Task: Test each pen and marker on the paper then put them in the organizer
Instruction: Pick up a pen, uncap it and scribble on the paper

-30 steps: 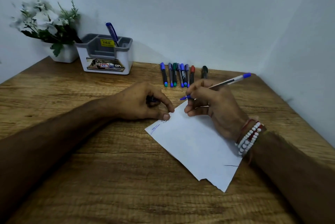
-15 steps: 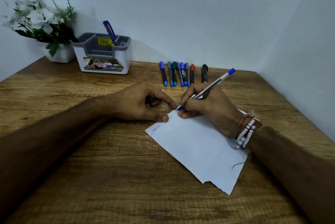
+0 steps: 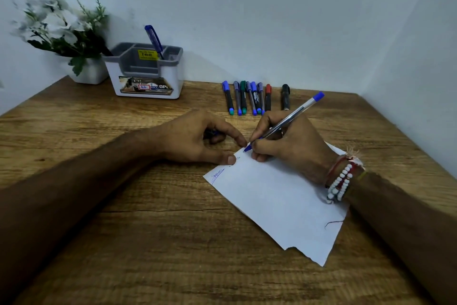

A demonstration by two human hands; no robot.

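Observation:
My right hand (image 3: 294,149) grips a clear ballpoint pen (image 3: 298,111) with a blue end plug, its tip touching the top corner of the white paper (image 3: 272,203). A blue scribble (image 3: 217,175) marks the paper's left corner. My left hand (image 3: 188,139) rests beside that corner, thumb on the paper's edge, fingers curled around a small blue pen cap (image 3: 214,132). Several markers (image 3: 247,98) lie in a row near the wall, with a black marker (image 3: 285,97) a little apart on the right. The grey-and-white organizer (image 3: 146,77) at the back left holds one blue pen (image 3: 153,37).
A white pot of white flowers (image 3: 61,30) stands left of the organizer in the corner. Walls close off the wooden table (image 3: 123,243) at the back and on the right. The paper's lower edge is torn, and a loose thread (image 3: 333,223) lies on it.
My right hand has tilted the pen more upright and brought its tip down from above the paper onto the top corner. My left hand has stayed in place.

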